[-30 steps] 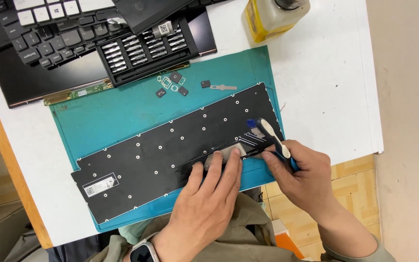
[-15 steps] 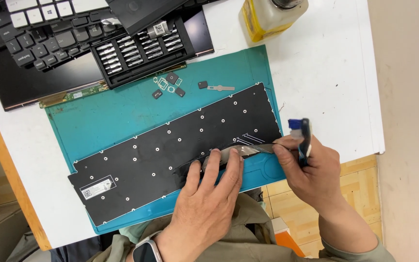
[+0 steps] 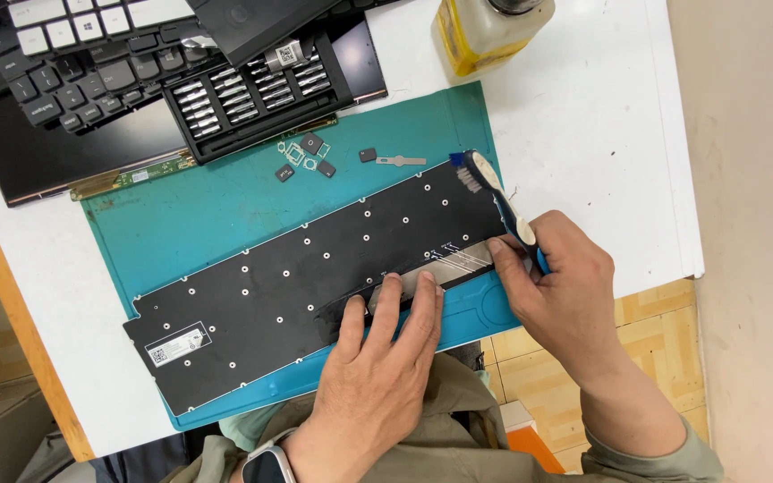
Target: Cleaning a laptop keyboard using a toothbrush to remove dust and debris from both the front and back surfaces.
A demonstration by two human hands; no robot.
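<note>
Since half a second ago, my right hand (image 3: 561, 286) is swinging the brush (image 3: 494, 201) toward 12 o'clock, grip clenched on its handle. My left hand (image 3: 386, 358), fingers flat, grip released, is pressing the black keyboard panel (image 3: 297, 268) on the teal mat (image 3: 216, 206).

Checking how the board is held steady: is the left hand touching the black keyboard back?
Touching. The head view shows the left hand with fingers pressed flat on the black keyboard back.

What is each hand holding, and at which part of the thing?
The right hand holds a blue-and-white toothbrush by its handle. The left hand grips nothing; its fingers press flat on the black keyboard backplate.
</note>
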